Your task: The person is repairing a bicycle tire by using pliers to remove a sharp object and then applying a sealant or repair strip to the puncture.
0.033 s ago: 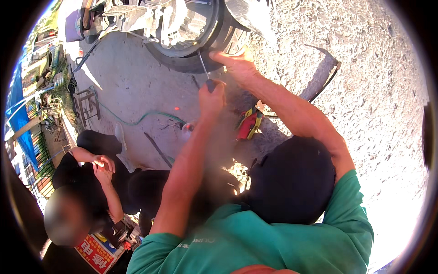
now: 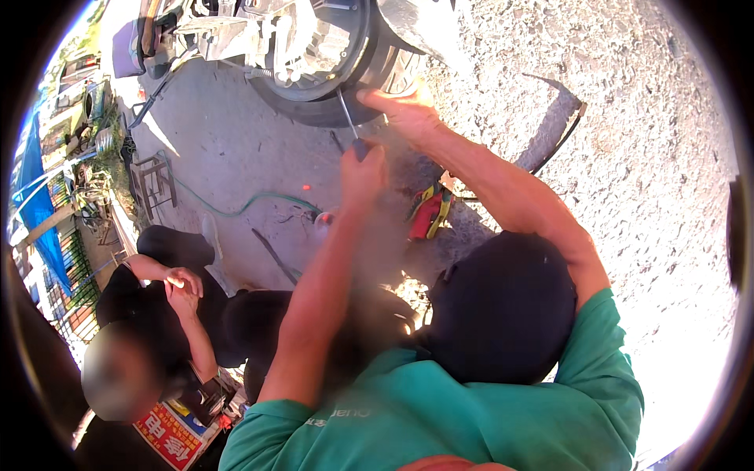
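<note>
A motorcycle wheel point(image 2: 330, 86) with a black tyre stands on the concrete ground at the top of the view. My left hand point(image 2: 363, 169) grips the dark handle of a thin metal lever point(image 2: 347, 114). The lever's tip reaches up to the tyre's edge at the rim. My right hand point(image 2: 408, 110) lies just to the right of it, fingers spread and pressed on the tyre. Both my forearms stretch up from a green shirt point(image 2: 440, 416).
Another person point(image 2: 157, 314) in black squats at the left, hands together. A green hose point(image 2: 236, 208), a red and yellow bundle point(image 2: 428, 212), a small metal stand point(image 2: 157, 184) and a curved dark strip point(image 2: 559, 125) lie about. A dark rounded shape point(image 2: 503, 306) blocks the middle.
</note>
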Demonstrator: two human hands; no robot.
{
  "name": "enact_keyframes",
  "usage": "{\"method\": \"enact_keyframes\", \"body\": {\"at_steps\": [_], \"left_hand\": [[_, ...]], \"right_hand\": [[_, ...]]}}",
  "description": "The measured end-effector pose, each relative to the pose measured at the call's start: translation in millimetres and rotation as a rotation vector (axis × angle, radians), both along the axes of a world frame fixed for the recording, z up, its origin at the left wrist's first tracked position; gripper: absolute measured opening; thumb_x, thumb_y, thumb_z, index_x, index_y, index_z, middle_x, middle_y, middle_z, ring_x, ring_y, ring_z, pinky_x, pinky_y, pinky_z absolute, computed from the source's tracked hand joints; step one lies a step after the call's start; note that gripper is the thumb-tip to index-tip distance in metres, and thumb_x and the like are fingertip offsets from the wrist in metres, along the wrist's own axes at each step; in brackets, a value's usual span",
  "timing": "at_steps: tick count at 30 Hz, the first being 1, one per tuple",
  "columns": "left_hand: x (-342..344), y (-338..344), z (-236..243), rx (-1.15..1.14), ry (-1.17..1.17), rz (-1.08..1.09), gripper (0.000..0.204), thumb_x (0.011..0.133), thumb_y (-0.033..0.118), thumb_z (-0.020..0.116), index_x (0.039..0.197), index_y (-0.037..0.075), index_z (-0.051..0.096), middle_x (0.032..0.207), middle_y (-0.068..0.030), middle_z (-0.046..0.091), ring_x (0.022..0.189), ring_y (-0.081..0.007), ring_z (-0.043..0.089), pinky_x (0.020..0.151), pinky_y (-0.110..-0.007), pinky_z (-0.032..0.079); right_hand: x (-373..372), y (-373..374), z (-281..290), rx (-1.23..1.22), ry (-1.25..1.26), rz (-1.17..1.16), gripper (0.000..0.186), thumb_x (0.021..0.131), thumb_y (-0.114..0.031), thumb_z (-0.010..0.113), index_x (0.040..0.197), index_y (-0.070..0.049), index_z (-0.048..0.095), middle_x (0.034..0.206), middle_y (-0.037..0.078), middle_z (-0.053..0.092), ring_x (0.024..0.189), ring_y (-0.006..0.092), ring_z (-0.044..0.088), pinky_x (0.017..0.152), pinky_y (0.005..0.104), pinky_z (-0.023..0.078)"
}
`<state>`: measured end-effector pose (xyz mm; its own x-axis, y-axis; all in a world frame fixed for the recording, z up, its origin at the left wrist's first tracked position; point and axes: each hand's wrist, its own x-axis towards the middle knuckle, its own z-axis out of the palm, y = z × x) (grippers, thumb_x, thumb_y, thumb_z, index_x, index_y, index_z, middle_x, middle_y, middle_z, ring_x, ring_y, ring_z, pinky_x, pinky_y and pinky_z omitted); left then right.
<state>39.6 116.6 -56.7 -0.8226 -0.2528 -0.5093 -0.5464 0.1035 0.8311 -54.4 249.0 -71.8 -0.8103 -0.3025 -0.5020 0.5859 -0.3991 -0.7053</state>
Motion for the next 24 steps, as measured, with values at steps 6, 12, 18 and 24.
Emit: {"method": "enact_keyframes", "body": {"at_steps": [6, 12, 18, 24], "left_hand": [[4, -7, 36, 0.055, -0.163, -0.039, 0.012, 0.097, 0.013, 0.062, 0.101, 0.002, 0.063, 0.058, -0.0022, 0.053, 0.041, -0.0128, 0.045, 0.039, -0.029, 0.034], [33, -9, 65, -0.035, -0.226, -0.155, 0.025, 0.104, 0.027, 0.058, 0.103, 0.002, 0.062, 0.058, -0.0032, 0.053, 0.039, -0.0132, 0.044, 0.036, -0.029, 0.032], [23, 10, 88, -0.079, -0.276, -0.085, 0.052, 0.108, 0.052, 0.048, 0.099, 0.002, 0.064, 0.057, -0.0031, 0.053, 0.038, -0.0137, 0.044, 0.034, -0.031, 0.031], [14, 11, 85, -0.113, -0.267, -0.064, 0.061, 0.107, 0.059, 0.044, 0.100, 0.004, 0.068, 0.058, -0.0024, 0.053, 0.040, -0.0141, 0.047, 0.035, -0.031, 0.032]], "right_hand": [[-1, 8, 7, -0.046, 0.313, -0.175, 0.030, 0.085, -0.022, 0.086, 0.108, -0.008, 0.074, 0.095, -0.001, 0.073, 0.079, 0.0082, 0.065, 0.064, 0.0268, 0.053], [-14, 11, -16, 0.111, 0.337, -0.113, 0.057, 0.079, -0.022, 0.090, 0.126, -0.002, 0.065, 0.110, 0.006, 0.071, 0.099, 0.0153, 0.065, 0.086, 0.0319, 0.053], [-17, 11, -17, -0.001, 0.246, -0.033, 0.077, 0.076, -0.023, 0.092, 0.138, 0.003, 0.057, 0.119, 0.013, 0.071, 0.105, 0.0205, 0.067, 0.094, 0.0349, 0.056], [-15, 15, -2, -0.052, 0.286, -0.102, 0.058, 0.080, -0.017, 0.089, 0.129, -0.001, 0.062, 0.111, 0.008, 0.074, 0.098, 0.0157, 0.069, 0.088, 0.0317, 0.057]]}}
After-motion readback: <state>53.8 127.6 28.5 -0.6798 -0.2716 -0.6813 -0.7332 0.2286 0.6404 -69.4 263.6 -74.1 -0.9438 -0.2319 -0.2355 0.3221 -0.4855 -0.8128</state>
